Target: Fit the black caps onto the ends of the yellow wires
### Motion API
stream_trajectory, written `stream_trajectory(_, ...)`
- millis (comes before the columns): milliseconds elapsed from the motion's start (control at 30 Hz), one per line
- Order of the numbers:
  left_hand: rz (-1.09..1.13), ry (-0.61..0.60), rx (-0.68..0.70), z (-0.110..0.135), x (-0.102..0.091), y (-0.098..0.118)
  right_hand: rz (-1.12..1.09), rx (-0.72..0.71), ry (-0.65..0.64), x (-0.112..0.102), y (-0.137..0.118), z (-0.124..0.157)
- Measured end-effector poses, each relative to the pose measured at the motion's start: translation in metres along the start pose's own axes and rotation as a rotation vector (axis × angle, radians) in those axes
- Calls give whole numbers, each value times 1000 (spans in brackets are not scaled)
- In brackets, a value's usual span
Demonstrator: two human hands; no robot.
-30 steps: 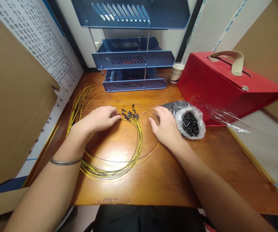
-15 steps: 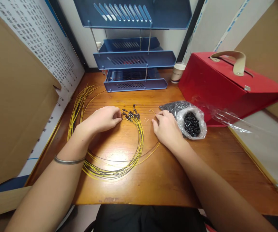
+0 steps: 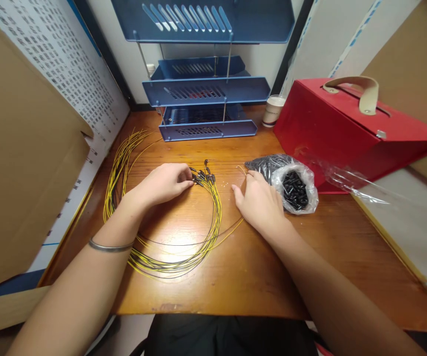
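My left hand [image 3: 165,183] is closed, thumb and forefinger brought together at the left edge of a cluster of small black end pieces [image 3: 208,177]. What sits between those fingertips is too small to make out. The black pieces cap a coil of yellow and black wires [image 3: 217,207] that loops across the wooden table. My right hand [image 3: 261,200] rests to the right of the coil, fingers curled over a thin yellow wire [image 3: 240,168] whose bent tip pokes out past the forefinger; the thumb stands apart. Touching or close by is a clear bag [image 3: 312,200] filled with black sleeves [image 3: 294,192].
Blue stacked trays [image 3: 208,131] stand at the back, with a paper cup [image 3: 273,111] beside them. A red box [image 3: 320,133] with a beige handle is at the back right. More yellow wire [image 3: 119,158] lies left. Cardboard [image 3: 24,148] walls the left side.
My left hand has shifted slightly right, closer to the black end pieces. My right hand has moved a little to the right, and the yellow wire's tip has moved with it.
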State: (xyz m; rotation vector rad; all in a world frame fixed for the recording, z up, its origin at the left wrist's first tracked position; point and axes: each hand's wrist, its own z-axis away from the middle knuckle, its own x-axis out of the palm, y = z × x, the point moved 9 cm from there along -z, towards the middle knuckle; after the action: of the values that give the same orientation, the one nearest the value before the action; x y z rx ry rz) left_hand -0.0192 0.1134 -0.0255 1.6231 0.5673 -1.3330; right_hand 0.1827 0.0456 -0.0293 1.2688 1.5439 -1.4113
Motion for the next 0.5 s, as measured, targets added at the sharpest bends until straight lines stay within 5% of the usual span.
stream_trajectory(133, 71, 23, 28, -1, 1, 2, -202, -157, 108, -6, -13, 1)
stream_trajectory(233, 95, 40, 30, -1, 1, 2, -345, -269, 65, -2, -27, 6)
stream_trajectory(500, 50, 79, 35, 0, -2, 4, -278, -225, -47, 14, -33, 10)
